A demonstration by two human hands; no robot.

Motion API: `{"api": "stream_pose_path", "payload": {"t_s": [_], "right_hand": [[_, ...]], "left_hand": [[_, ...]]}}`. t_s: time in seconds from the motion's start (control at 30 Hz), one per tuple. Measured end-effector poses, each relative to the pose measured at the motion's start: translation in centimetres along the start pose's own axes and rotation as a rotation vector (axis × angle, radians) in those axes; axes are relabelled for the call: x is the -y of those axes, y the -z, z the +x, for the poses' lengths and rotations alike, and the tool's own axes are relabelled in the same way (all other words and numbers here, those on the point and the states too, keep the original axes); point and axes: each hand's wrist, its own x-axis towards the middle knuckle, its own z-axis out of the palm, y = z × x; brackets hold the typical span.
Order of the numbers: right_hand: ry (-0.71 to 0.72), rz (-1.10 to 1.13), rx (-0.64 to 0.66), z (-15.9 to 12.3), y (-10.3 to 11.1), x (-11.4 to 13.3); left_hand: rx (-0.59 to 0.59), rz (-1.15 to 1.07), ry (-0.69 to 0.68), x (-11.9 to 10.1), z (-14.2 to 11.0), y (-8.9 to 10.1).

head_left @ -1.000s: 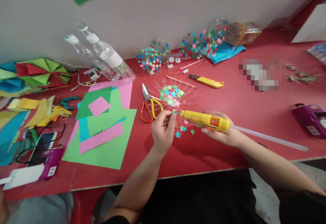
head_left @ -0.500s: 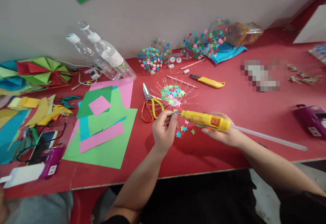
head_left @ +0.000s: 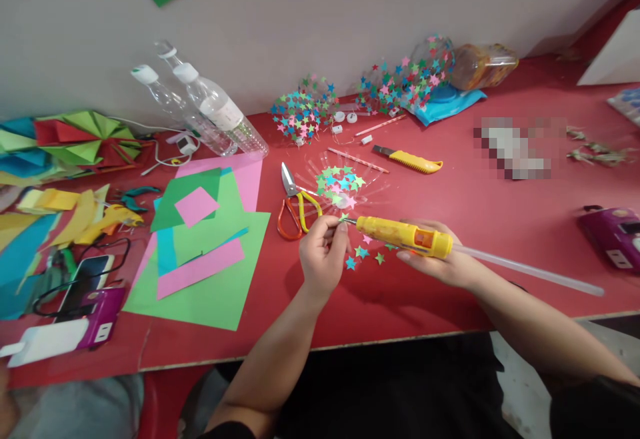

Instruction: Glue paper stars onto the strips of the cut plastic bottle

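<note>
While the right hand (head_left: 453, 266) held a yellow hot-glue gun (head_left: 400, 234) near its rear, the left hand (head_left: 323, 256) pinched a small green paper star (head_left: 343, 217) between thumb and forefinger at the gun's metal nozzle (head_left: 351, 222); whether nozzle and paper touched could not be told. A translucent glue stick (head_left: 535, 270) jutted from the gun's back end. On the gun's near side, loose paper stars (head_left: 351, 264) lay scattered over the red table (head_left: 390, 316). Left of the gun spread overlapping sheets of colored paper (head_left: 220, 299), and nearer it lay scissors (head_left: 291, 192) with one red and one yellow handle. Just beyond the gun's nozzle sat a star-studded fan of clear strips (head_left: 340, 182). Farther past the gun lay a patterned straw (head_left: 357, 160) and a yellow utility knife (head_left: 415, 160). Farthest from it, by the wall (head_left: 325, 12), were star-covered ornaments (head_left: 301, 114) and clear plastic bottles (head_left: 225, 116).
</note>
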Motion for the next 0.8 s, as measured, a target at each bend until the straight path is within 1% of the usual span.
{"api": "stream_pose_path", "payload": {"t_s": [0.1,0.13,0.27,0.37,0.43,0.47,0.53,0.6,0.67,0.73,0.8], "right_hand": [[-0.02,0.07,0.012,0.2,0.2,0.3],[-0.015,0.063,0.018,0.3,0.3,0.4],[0.054,-0.049,0.03,0.6,0.4,0.5],[0.144,-0.184,-0.013,0.6,0.6,0.3],[0.177,-0.241,-0.093,0.5,1.0,0.1],[0.165,-0.258,-0.138,0.5,1.4,-0.1],[0.081,-0.298,-0.194,0.4,2.3,-0.6],[-0.05,-0.371,-0.145,0.3,3.3,-1.7],[-0.176,-0.481,-0.008,0.1,4.0,-3.4],[-0.243,-0.569,0.142,-0.1,4.4,-5.4],[-0.288,-0.651,0.238,-0.3,4.5,-7.1]], "left_hand": [[0.002,0.029,-0.021,0.3,0.0,0.1],[0.001,0.052,-0.04,0.4,0.0,0.1],[-0.011,0.206,-0.172,0.9,0.1,0.3],[0.019,0.268,-0.246,1.1,0.0,0.4],[0.055,0.205,-0.216,1.0,-0.1,0.4],[0.068,0.152,-0.181,1.0,-0.1,0.4],[0.083,0.048,-0.11,0.7,-0.1,0.4],[0.101,-0.01,-0.065,0.4,-0.1,0.3],[0.138,-0.041,-0.019,0.1,-0.1,0.1],[0.181,-0.089,0.048,-0.3,-0.2,-0.1],[0.219,-0.15,0.127,-0.7,-0.2,-0.2]]}}
